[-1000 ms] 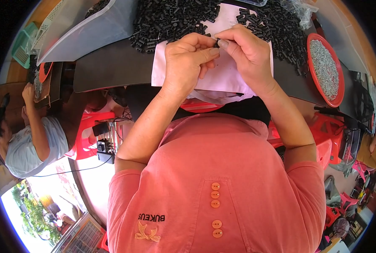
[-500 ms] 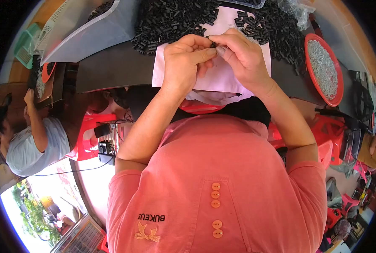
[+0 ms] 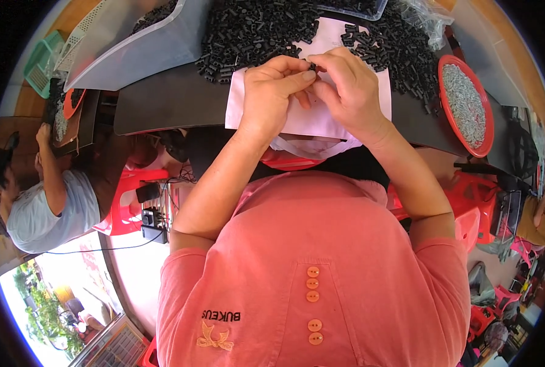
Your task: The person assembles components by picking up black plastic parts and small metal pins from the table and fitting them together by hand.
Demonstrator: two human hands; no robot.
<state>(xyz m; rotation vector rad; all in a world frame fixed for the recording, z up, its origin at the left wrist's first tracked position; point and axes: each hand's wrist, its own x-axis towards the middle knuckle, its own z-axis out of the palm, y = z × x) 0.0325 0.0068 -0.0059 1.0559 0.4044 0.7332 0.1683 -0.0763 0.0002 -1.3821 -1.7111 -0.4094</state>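
Observation:
Above the near edge of a pink sheet (image 3: 239, 101), my two hands meet with their fingertips close together. My left hand (image 3: 269, 92) is closed, thumb and forefinger pinching a small black plastic part (image 3: 313, 67). The fingers of my right hand (image 3: 349, 85) bend in around the same part from the other side, and they hide most of it. Beyond my hands lies a heap of short black tubular parts (image 3: 254, 33), with more of them (image 3: 401, 46) to the right of the sheet.
A red basin (image 3: 489, 122) of small silvery metal pieces stands at the right of the dark table (image 3: 156, 101). At the left is a translucent plastic bin (image 3: 144, 55); a clear bag (image 3: 428, 24) lies at the far right. Another person (image 3: 55, 202) sits at the left.
My right hand has turned slightly, its fingers curling more over the small part. My left hand stays nearly in place. The whole view has shifted a little.

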